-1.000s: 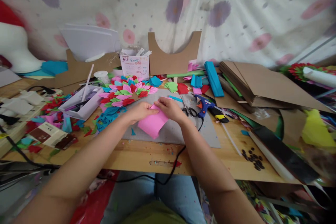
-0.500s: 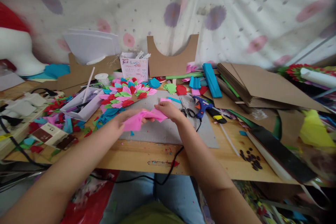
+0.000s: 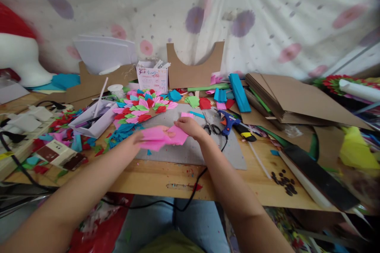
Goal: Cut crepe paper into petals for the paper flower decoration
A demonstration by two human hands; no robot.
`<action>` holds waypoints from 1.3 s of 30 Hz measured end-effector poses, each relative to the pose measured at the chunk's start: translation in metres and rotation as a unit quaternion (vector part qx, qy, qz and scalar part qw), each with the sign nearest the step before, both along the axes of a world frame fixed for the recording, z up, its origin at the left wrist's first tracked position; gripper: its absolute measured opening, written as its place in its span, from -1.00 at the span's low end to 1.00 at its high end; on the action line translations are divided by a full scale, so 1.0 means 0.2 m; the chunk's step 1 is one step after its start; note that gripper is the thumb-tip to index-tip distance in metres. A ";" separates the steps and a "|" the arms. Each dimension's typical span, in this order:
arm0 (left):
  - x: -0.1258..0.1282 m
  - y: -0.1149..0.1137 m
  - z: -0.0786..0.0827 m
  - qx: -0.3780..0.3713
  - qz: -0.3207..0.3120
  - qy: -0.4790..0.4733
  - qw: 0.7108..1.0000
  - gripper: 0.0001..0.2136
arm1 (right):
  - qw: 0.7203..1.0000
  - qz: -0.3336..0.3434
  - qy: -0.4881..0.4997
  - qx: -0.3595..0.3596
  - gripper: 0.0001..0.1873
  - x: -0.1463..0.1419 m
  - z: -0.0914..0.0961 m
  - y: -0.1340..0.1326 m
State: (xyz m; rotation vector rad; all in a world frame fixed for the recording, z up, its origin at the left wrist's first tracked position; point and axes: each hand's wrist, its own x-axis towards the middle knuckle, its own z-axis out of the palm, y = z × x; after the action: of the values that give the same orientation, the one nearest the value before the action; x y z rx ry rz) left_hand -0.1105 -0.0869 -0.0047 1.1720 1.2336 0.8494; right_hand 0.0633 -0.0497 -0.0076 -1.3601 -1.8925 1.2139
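Both my hands hold a pink sheet of paper [image 3: 162,137] just above the grey mat [image 3: 208,152]. My left hand [image 3: 139,137] lies under the sheet's left part, fingers closed on it. My right hand [image 3: 187,125] pinches its right edge. Behind the sheet lies a round flower of pink, red, green and blue paper petals [image 3: 142,106]. Black scissors [image 3: 211,127] and a blue glue gun [image 3: 233,120] rest on the mat to the right of my right hand.
A white box [image 3: 92,120] and paper scraps lie to the left. Brown cardboard sheets [image 3: 297,99] stack at the right, with a black strip [image 3: 317,174] and dark beads [image 3: 283,182] near the front edge. A black cable [image 3: 178,201] hangs off the table.
The pink sheet lay on the mat under both hands; now it is lifted and partly folded toward the left, with my left hand shifted left under it.
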 end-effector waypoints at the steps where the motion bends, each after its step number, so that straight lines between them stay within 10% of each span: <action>1: 0.01 -0.01 0.02 -0.025 -0.044 0.013 0.999 -0.69 | 0.999 0.001 0.005 0.033 -0.72 0.00 0.00 0.00; 4: 0.03 -0.02 0.07 -0.048 -0.131 0.041 0.989 -0.67 | 0.993 -0.002 0.015 0.121 -0.72 -0.01 0.00 0.00; 21: -0.01 0.00 0.09 0.036 -0.143 0.178 0.973 -0.74 | 0.957 -0.004 -0.163 0.240 -0.66 -0.02 0.04 -0.05; 27: 0.00 0.00 0.10 0.219 -0.096 0.253 0.937 -0.74 | 0.945 0.025 -0.165 0.280 -0.69 -0.02 0.08 -0.08; 39: 0.03 0.03 0.09 0.164 -0.018 0.231 0.959 -0.73 | 0.937 -0.067 -0.250 0.235 -0.63 0.10 0.12 -0.05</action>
State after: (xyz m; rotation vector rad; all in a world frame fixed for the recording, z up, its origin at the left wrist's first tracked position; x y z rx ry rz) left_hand -0.1037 -0.0817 0.0134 1.7276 1.4753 0.7963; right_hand 0.0838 -0.0604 0.0169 -1.5757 -2.1879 0.3130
